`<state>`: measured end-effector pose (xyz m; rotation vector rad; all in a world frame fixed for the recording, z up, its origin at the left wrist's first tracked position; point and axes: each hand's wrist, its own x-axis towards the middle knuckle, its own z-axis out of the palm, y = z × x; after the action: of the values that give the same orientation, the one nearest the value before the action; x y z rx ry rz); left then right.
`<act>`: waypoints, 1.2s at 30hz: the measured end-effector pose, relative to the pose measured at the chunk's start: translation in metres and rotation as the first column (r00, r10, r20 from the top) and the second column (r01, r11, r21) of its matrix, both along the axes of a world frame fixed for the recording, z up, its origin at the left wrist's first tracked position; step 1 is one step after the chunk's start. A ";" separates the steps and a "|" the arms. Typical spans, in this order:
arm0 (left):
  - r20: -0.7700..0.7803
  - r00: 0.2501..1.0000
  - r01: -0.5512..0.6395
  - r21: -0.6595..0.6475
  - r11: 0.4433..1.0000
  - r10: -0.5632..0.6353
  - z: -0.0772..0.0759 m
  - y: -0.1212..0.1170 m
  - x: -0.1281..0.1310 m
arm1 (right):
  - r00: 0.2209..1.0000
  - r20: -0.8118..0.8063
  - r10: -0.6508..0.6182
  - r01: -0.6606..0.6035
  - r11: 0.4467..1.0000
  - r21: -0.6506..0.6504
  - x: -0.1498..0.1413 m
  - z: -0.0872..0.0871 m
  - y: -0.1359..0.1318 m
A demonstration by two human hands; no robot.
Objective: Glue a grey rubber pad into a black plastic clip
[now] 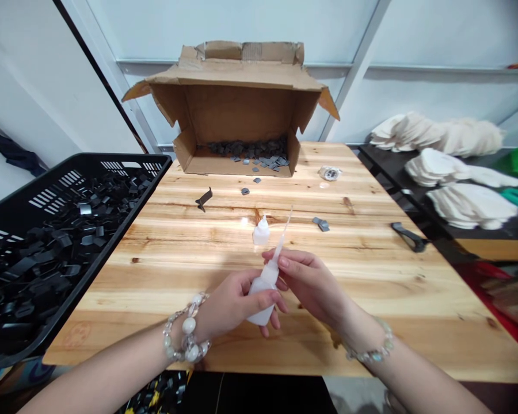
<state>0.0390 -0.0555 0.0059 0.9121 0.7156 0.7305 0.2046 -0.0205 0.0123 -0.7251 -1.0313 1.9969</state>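
At the lower centre of the frame, the left hand (229, 294) is wrapped around the bottle (262, 283), thumb across its front, seemingly to steady it while the right hand (317, 283) pinches the base of its nozzle (280, 247) between thumb and fingertips. The upward tilt probably keeps the thin tip clear of the table (190, 259). The box (242, 115), upper centre, faces its opening forward, likely to leave the grey pieces (259, 152) inside easy to reach.

Pale panelled wall (242, 23), glossy knotty wooden table (190, 247), dark table (384, 163) at right, light grey floor (347, 394)
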 end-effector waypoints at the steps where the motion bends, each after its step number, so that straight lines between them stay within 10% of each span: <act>1: -0.008 1.000 -0.007 -0.001 1.000 0.007 0.000 0.000 0.000 | 1.000 0.000 0.008 -0.008 1.000 0.000 0.001 0.000 0.000; 29: -0.164 0.980 -0.089 0.132 0.987 0.110 -0.003 0.004 -0.007 | 0.963 0.167 -0.213 0.191 0.972 0.138 0.008 -0.007 0.013; 32: -0.427 0.892 -0.047 0.239 0.970 0.148 -0.001 0.005 -0.011 | 0.882 0.204 -0.426 0.341 0.873 0.349 0.022 -0.003 0.024; 36: -0.742 0.573 0.214 0.546 0.810 0.348 0.006 0.007 -0.018 | 0.669 0.175 -0.722 0.466 0.591 0.659 0.050 0.006 0.043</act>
<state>0.0211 -0.0489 0.0115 1.8881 1.4133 0.5674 0.2546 0.0225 0.0184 -1.0293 -1.3134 0.8488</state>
